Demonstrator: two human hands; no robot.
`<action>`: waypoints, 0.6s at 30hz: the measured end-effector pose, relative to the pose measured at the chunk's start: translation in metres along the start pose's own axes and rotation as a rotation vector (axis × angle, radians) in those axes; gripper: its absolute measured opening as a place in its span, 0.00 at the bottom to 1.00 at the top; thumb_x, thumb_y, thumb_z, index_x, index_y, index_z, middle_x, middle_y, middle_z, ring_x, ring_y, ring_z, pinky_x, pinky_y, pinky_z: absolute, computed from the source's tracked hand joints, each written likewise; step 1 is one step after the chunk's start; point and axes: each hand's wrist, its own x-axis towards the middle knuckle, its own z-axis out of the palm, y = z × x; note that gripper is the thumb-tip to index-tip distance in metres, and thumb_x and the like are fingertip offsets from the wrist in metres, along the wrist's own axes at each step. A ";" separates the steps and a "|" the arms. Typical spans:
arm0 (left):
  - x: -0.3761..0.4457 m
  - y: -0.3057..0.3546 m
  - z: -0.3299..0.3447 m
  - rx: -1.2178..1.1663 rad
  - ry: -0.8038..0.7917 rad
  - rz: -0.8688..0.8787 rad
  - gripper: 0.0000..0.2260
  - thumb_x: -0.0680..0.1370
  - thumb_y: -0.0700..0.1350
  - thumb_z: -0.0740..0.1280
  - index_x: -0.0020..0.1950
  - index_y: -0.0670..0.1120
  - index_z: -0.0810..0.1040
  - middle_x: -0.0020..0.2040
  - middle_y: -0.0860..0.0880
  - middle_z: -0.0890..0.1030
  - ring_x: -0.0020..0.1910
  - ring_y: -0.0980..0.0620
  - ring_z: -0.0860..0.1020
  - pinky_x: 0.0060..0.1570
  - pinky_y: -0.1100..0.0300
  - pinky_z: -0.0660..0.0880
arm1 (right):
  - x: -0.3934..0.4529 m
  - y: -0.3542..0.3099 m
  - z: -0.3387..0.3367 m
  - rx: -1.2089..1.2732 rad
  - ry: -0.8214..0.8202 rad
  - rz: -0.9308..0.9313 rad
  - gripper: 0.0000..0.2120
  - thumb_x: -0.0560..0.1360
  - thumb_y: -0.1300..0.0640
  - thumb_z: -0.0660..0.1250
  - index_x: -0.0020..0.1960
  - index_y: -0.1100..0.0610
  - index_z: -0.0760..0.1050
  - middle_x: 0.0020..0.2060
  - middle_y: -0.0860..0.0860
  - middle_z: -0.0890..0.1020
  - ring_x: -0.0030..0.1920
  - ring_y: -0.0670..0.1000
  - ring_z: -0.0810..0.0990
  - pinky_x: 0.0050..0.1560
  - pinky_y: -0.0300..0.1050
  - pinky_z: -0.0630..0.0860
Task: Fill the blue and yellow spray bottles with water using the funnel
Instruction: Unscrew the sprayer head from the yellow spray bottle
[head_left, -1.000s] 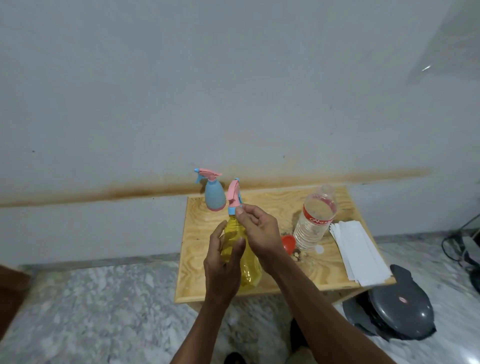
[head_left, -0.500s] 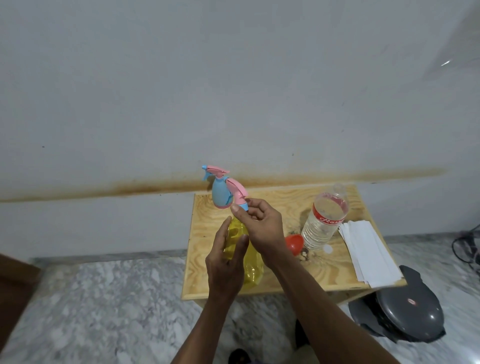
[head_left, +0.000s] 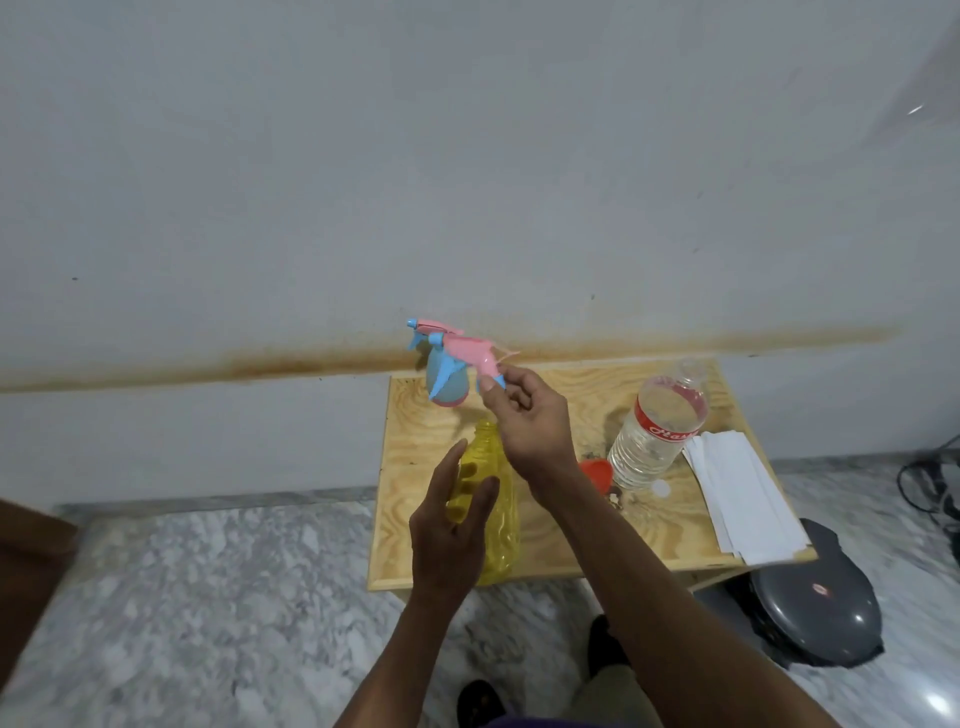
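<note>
A: What fills most of the frame?

B: A pale grey wall (head_left: 467, 156) covers the upper half, with a rusty brown stain line (head_left: 208, 366) running across the middle. Below it, a marbled grey floor (head_left: 208, 597) spreads over the lower left.

A: And the work surface?

B: A small plywood table (head_left: 571, 540) sits right of centre, against the wall. A dark grey round object (head_left: 815, 613) lies on the floor at its lower right corner.

A: What is on the table?

B: A stack of white paper sheets (head_left: 743, 499) along the right edge. Left of it, a clear water bottle (head_left: 657, 426) with a red label, uncapped. Just beside its base, an orange-red funnel (head_left: 595, 470), partly hidden behind the right wrist. At the table's upper left corner stands the blue spray bottle (head_left: 444, 382), its pink and blue head on.

A: And the yellow one?

B: The yellow spray bottle (head_left: 491, 457) stands near the table's front left, neck open. The left hand (head_left: 449, 530) wraps around its body, gripping it.

A: The other hand?

B: The right hand (head_left: 530, 421) is raised above the yellow bottle, fingertips pinching a pink and blue spray head (head_left: 467, 353) by its blue collar. The head is tilted sideways, its thin tube pointing right.
</note>
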 end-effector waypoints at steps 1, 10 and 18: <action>-0.002 -0.003 -0.001 0.006 0.006 -0.018 0.26 0.75 0.60 0.68 0.72 0.54 0.74 0.58 0.57 0.82 0.56 0.59 0.81 0.52 0.60 0.80 | 0.005 -0.003 -0.001 0.045 0.025 -0.005 0.09 0.79 0.57 0.69 0.59 0.55 0.78 0.41 0.47 0.82 0.41 0.40 0.79 0.40 0.34 0.74; 0.005 -0.037 -0.015 0.081 0.064 -0.209 0.24 0.77 0.63 0.66 0.71 0.59 0.69 0.61 0.52 0.80 0.58 0.52 0.80 0.52 0.51 0.80 | 0.050 0.008 -0.049 0.169 0.362 0.062 0.01 0.80 0.59 0.68 0.51 0.55 0.77 0.29 0.41 0.77 0.37 0.47 0.78 0.42 0.46 0.79; 0.027 -0.035 0.000 0.080 0.126 -0.286 0.21 0.79 0.51 0.68 0.72 0.55 0.70 0.59 0.65 0.77 0.56 0.71 0.75 0.55 0.56 0.76 | 0.039 0.132 -0.072 -0.524 0.185 0.330 0.13 0.78 0.48 0.66 0.45 0.57 0.82 0.38 0.54 0.85 0.40 0.54 0.83 0.41 0.50 0.78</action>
